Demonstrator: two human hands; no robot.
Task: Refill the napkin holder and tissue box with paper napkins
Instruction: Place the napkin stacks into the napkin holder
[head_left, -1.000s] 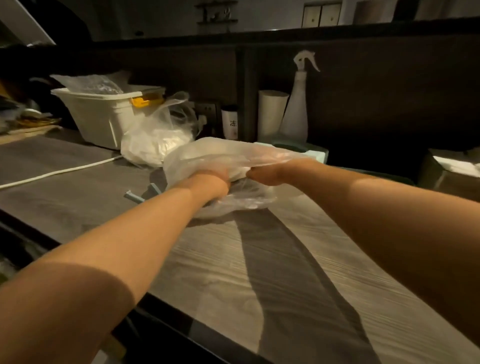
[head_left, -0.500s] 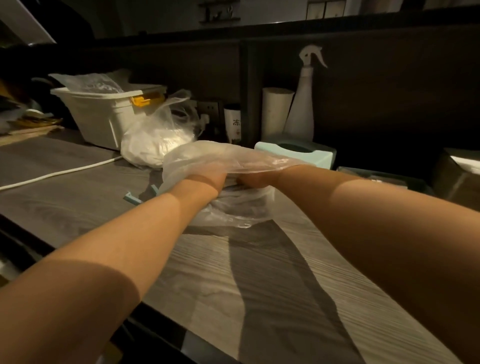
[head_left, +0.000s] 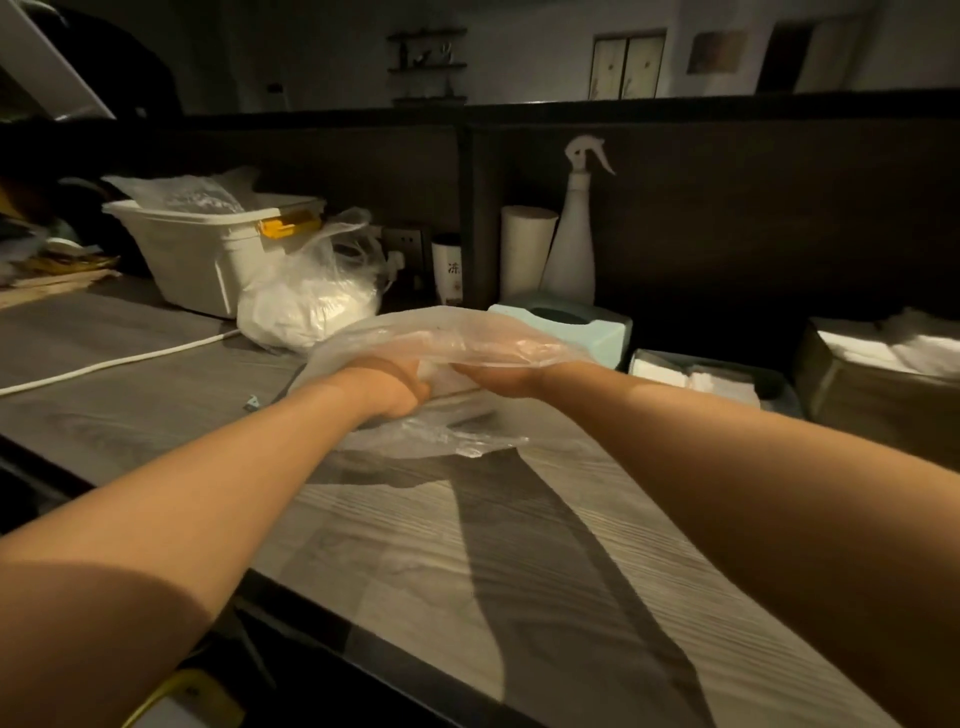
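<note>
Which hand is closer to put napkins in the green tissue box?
The right hand, probably. The green tissue box sits just behind it, on the right side of the counter. The left hand is farther away. Both hands reach into the clear plastic bag.

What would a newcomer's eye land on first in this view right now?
Probably both hands, left hand and right hand, reaching into a clear plastic bag at centre counter. Next, the white spray bottle against the dark back wall, and the mint tissue box just below it.
</note>
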